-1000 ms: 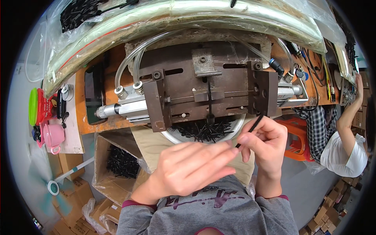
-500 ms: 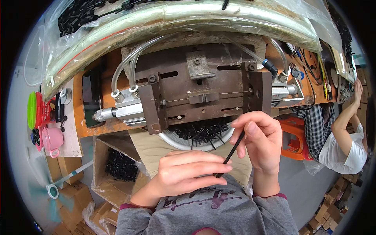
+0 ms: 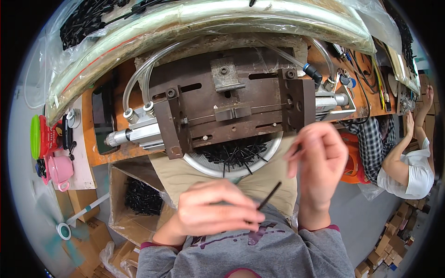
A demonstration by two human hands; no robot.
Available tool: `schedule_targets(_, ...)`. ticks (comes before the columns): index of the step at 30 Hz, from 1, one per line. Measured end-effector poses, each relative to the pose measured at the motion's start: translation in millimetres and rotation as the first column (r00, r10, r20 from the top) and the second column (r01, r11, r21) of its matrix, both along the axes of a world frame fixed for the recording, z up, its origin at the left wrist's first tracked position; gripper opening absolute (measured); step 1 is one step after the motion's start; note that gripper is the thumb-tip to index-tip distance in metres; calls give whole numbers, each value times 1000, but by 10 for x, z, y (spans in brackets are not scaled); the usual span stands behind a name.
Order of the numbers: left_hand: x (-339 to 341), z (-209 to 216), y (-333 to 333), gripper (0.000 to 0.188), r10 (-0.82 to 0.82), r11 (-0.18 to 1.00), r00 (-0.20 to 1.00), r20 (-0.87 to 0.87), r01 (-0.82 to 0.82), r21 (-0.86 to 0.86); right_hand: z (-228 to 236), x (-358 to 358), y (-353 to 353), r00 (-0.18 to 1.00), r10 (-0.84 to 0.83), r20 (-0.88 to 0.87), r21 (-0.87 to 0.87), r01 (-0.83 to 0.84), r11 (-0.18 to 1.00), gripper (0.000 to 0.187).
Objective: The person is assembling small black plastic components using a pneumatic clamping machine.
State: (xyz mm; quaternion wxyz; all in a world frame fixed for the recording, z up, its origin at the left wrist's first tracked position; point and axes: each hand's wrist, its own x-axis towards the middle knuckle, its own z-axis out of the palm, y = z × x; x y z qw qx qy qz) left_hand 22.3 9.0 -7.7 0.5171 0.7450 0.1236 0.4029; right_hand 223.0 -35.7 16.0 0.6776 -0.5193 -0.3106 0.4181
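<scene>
In the head view my left hand (image 3: 215, 208) is closed on a thin black rod (image 3: 270, 194), which sticks up and to the right from between thumb and fingers, in front of my grey shirt. My right hand (image 3: 322, 160) is apart from the rod, raised to its right and smeared by motion. Its fingertips are pinched together, with a small dark spot at them that is too blurred to name. Beyond both hands stands a brown metal fixture (image 3: 204, 129) with a small split block (image 3: 233, 113) at its middle and a thin wire on either side.
Under the fixture's front edge sits a round white basket (image 3: 191, 164) full of black rods. Silver cylinders with clear hoses (image 3: 134, 81) flank the fixture. Lower left, a cardboard box (image 3: 121, 204) holds more black parts. A pink cup (image 3: 60, 170) stands at left; another person (image 3: 408, 171) sits at right.
My right hand has come off the rod and moved up and to the right. The rod stays in my left hand. The view has shifted slightly.
</scene>
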Motion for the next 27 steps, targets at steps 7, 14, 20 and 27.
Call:
schedule_targets(7, 22, 42, -13, 33, 97, 983, 994, -42, -89, 163, -20, -5, -28, 974, 197, -115, 12, -197, 980, 19)
schedule_targets(14, 27, 28, -54, 35, 79, 986, 996, -45, -71, 151, 18, -67, -13, 953, 233, -195, 23, -233, 972, 20)
schedule_targets(20, 23, 26, -66, 34, 104, 985, 993, -58, -95, 141, 9, -100, -15, 939, 271, -210, 36, -269, 962, 18)
schedule_targets(27, 26, 31, -65, 34, 115, 985, 992, -58, -106, 135, -11, -122, -39, 945, 282, -167, 69, -274, 959, 14)
